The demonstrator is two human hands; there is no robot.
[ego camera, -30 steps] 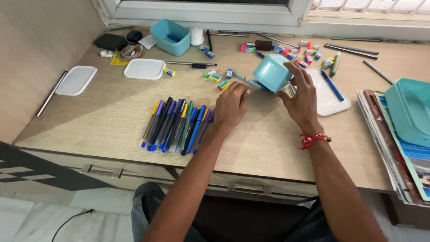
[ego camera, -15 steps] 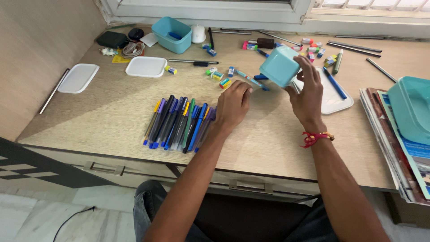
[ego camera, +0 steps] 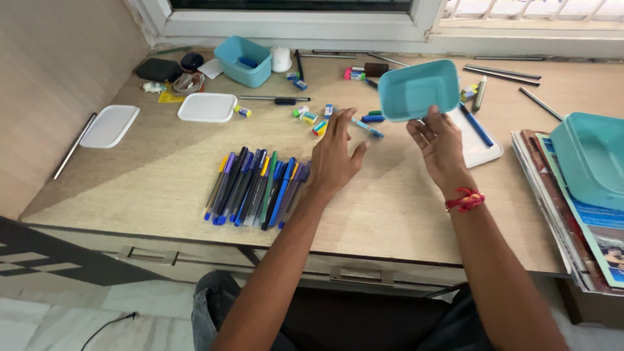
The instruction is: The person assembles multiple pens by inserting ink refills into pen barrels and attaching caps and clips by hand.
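Note:
My right hand (ego camera: 439, 145) holds a small teal plastic box (ego camera: 418, 89) up above the desk, its open side tilted towards me and nothing visible inside. My left hand (ego camera: 336, 156) hovers over the wooden desk (ego camera: 156, 159) with fingers spread, holding nothing, just right of a row of several pens (ego camera: 257, 186). A blue pen (ego camera: 365, 127) and a few small coloured erasers (ego camera: 311, 117) lie just beyond its fingertips.
A white lid (ego camera: 482, 146) with a blue pen lies right of the box. Two more white lids (ego camera: 208, 107) and a second teal box (ego camera: 244, 60) sit at the back left. Books with a large teal tub (ego camera: 588, 159) fill the right edge. Pencils and erasers scatter along the window.
My right hand has lifted the teal box off the desk and turned it from upside down to open side facing me. My left hand opened its fingers.

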